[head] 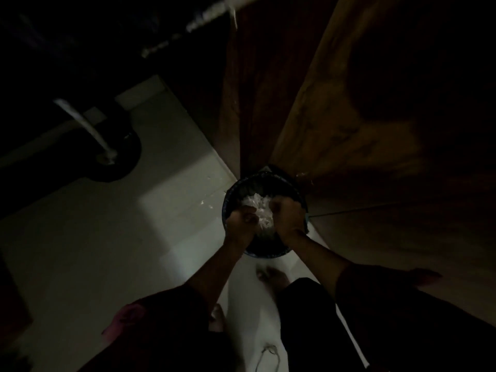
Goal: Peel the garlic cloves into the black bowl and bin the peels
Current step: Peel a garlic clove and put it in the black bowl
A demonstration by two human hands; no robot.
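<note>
Spillage is judged the main risk, w/ the pale floor (107, 237) as the biggest catch area: peels are light & papery, so if they are let go too high or off-centre, some are likely to drift past the rim. Behind the bin a wood panel (349, 130) stands close, so anything flicked fwd could be bounced back out. The bin (265, 254), round & dark-lined, sits on the floor against that panel. It could be nudged or tipped if the rim is leaned on, though contact w/ the rim can't be confirmed in this light. Just below it bare feet (271, 277) are seen, so a stray peel could be trodden on & carried off. Some white flakes (204, 203) lie on the floor just left of the bin. These are not yet binned & could be missed in the dimness.

Re position: left hand (239, 220) & right hand (285, 213) are held over the bin mouth, near each other, fingers curled on both. The peels (261, 210) are seen as a white clump between the two hands, inside the rim line. Its edge appears to be gripped by the left hand. The right hand is turned back-up, so what is held there can't be told. Not in view: black bowl, cloves.
</note>
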